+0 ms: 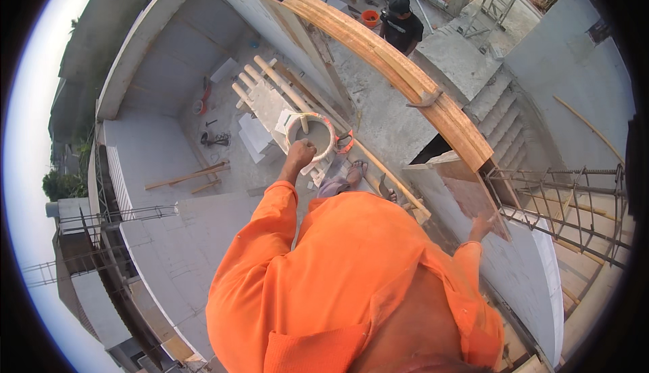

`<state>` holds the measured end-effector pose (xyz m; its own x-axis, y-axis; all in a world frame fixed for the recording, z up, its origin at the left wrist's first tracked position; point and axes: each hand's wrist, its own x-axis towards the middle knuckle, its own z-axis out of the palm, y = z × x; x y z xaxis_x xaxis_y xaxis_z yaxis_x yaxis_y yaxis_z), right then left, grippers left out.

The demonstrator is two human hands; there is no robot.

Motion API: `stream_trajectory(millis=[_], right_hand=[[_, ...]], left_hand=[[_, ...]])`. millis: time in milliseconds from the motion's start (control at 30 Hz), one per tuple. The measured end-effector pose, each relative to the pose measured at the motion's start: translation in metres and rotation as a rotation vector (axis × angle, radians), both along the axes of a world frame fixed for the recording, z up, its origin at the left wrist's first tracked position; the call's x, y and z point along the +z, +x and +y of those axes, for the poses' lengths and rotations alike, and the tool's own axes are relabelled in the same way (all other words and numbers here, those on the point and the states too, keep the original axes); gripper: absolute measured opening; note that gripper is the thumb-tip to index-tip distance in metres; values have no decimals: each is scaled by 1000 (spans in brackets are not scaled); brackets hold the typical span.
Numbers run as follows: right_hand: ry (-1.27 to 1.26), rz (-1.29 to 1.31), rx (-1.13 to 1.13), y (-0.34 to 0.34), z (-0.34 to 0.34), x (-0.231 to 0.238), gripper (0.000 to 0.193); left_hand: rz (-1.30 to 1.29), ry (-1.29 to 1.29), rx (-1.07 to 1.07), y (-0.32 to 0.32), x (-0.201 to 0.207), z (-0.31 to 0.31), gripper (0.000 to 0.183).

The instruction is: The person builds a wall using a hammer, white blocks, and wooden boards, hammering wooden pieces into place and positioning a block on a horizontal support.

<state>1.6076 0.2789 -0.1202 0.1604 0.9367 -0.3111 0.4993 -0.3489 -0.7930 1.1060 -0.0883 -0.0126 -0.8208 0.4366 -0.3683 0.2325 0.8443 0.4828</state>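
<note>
My left hand [302, 150] is closed in a fist at the near-left rim of a round, pale bucket [328, 144] with grey mortar inside. What its fingers hold, if anything, is hidden. A short wooden stick [304, 124] shows at the bucket's inside. The bucket stands on a scaffold of planks and round poles [267, 96]. My right hand [482, 225] rests against a brown wooden board [466, 187] at the top of a grey wall panel, its fingers partly stretched out. My feet [356, 172] stand on the scaffold below.
A long curved-looking timber beam [385, 55] with a metal hook-like piece [427, 99] runs to the board. A rebar cage [574, 204] juts out at right. Concrete stairs [497, 109], a co-worker in a black cap [400, 25] and an orange bucket [370, 18] are below.
</note>
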Motion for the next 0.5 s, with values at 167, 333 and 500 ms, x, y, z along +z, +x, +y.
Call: stream_trajectory(millis=[167, 333, 500], right_hand=[[-523, 40, 318, -9, -86, -21, 47], [-842, -130, 494, -41, -164, -3, 32], [-713, 17, 531, -4, -166, -48, 36]], left_hand=[[88, 129, -84, -40, 55, 64, 39], [179, 230, -141, -89, 139, 125, 63], [525, 453, -99, -107, 207, 183, 64]])
